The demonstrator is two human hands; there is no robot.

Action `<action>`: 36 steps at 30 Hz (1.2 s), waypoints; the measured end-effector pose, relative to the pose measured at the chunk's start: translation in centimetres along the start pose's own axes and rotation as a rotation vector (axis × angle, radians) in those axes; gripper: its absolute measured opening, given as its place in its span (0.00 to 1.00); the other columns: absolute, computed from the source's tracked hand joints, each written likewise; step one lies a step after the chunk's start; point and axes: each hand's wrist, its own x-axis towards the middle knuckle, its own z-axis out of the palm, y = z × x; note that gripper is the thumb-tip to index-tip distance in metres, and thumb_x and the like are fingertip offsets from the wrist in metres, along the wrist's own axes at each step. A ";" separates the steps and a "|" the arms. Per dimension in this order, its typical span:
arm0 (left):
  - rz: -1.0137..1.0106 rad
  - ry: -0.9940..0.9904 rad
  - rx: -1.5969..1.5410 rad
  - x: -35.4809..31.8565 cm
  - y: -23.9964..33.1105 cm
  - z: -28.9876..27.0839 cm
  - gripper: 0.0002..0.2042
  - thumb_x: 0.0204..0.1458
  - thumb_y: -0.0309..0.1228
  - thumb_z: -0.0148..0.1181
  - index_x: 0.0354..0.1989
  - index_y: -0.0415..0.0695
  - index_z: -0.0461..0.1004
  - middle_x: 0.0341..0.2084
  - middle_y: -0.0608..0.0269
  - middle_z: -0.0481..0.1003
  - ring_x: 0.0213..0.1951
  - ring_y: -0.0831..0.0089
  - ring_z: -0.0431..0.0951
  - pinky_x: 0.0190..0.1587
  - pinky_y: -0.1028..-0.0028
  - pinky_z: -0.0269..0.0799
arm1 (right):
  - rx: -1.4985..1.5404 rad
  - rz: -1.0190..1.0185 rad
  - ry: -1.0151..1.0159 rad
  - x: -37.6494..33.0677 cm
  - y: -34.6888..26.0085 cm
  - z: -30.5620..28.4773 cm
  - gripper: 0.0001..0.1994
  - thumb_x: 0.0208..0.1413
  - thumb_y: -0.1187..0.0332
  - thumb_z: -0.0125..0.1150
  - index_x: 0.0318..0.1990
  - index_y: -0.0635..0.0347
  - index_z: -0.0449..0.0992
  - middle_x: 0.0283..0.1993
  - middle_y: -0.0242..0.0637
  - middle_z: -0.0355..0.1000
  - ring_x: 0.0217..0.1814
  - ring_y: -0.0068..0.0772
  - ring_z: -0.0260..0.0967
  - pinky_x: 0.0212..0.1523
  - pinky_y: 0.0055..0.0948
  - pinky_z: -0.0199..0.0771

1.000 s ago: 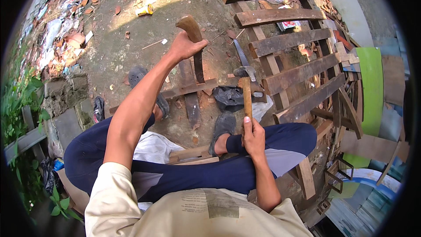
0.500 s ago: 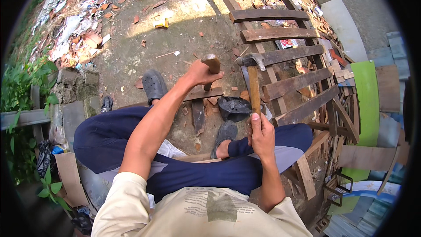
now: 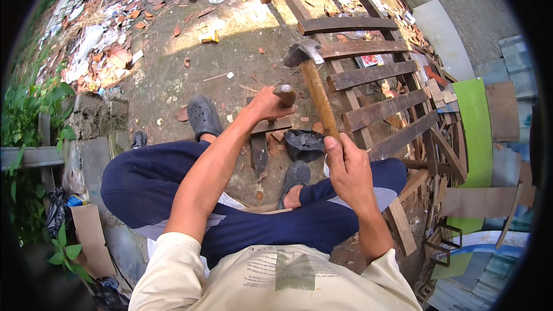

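Observation:
My right hand (image 3: 348,167) is closed round the lower end of a claw hammer's wooden handle. The claw hammer (image 3: 318,95) is raised, its dark metal head up and left of that hand. My left hand (image 3: 269,105) grips a wooden-handled chisel (image 3: 284,95), whose rounded butt shows above the fist. Its blade is hidden by the hand. Just under the fist is a short wooden board (image 3: 275,125), and a second dark piece of wood (image 3: 260,152) runs from it toward me. The hammer head and chisel are apart.
At the right lies a wooden frame with several slats (image 3: 380,75). A black plastic bag (image 3: 304,144) sits between my feet, which wear grey clogs (image 3: 204,116). Green and brown boards (image 3: 473,138) lean along the right. Litter and dry leaves (image 3: 115,52) cover the far left ground.
The hammer has been lifted, and its head has swung left from beside the slats toward the chisel. My left hand keeps its grip on the chisel. The whole view has shifted slightly.

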 end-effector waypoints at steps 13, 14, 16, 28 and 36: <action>-0.156 -0.081 -0.046 0.2 -0.4 0.1 0.18 0.48 0.45 0.68 0.32 0.41 0.78 0.27 0.49 0.79 0.31 0.50 0.79 0.35 0.59 0.74 | 0.100 -0.061 0.063 -1.2 1.0 1.5 0.17 0.70 0.59 0.53 0.37 0.68 0.69 0.17 0.52 0.67 0.18 0.58 0.67 0.22 0.46 0.64; -0.099 -0.076 0.008 0.4 -0.3 0.2 0.16 0.50 0.42 0.66 0.32 0.40 0.77 0.26 0.50 0.79 0.31 0.54 0.80 0.35 0.60 0.74 | 0.121 -0.107 0.121 -1.2 2.1 2.4 0.17 0.70 0.59 0.53 0.37 0.68 0.69 0.17 0.52 0.67 0.18 0.58 0.67 0.22 0.46 0.64; -0.064 -0.069 0.047 0.7 -1.1 0.3 0.15 0.50 0.42 0.67 0.33 0.41 0.76 0.26 0.51 0.79 0.30 0.53 0.79 0.35 0.60 0.74 | 0.008 -0.080 0.124 -0.8 2.7 3.3 0.18 0.70 0.58 0.53 0.37 0.68 0.70 0.17 0.52 0.67 0.19 0.57 0.69 0.22 0.44 0.64; -0.113 -0.042 -0.028 0.0 -1.0 0.4 0.19 0.45 0.46 0.70 0.33 0.41 0.77 0.26 0.49 0.79 0.30 0.46 0.78 0.34 0.57 0.74 | -0.067 0.228 -0.090 -0.7 3.6 2.1 0.17 0.69 0.60 0.55 0.38 0.70 0.72 0.19 0.54 0.68 0.21 0.60 0.69 0.23 0.47 0.65; -0.039 -0.053 -0.001 0.4 -1.8 1.5 0.17 0.46 0.45 0.69 0.33 0.42 0.77 0.27 0.49 0.79 0.32 0.49 0.80 0.36 0.58 0.76 | 0.076 -0.081 0.150 -1.4 4.0 3.5 0.17 0.69 0.59 0.54 0.36 0.68 0.71 0.18 0.51 0.67 0.20 0.59 0.69 0.22 0.43 0.64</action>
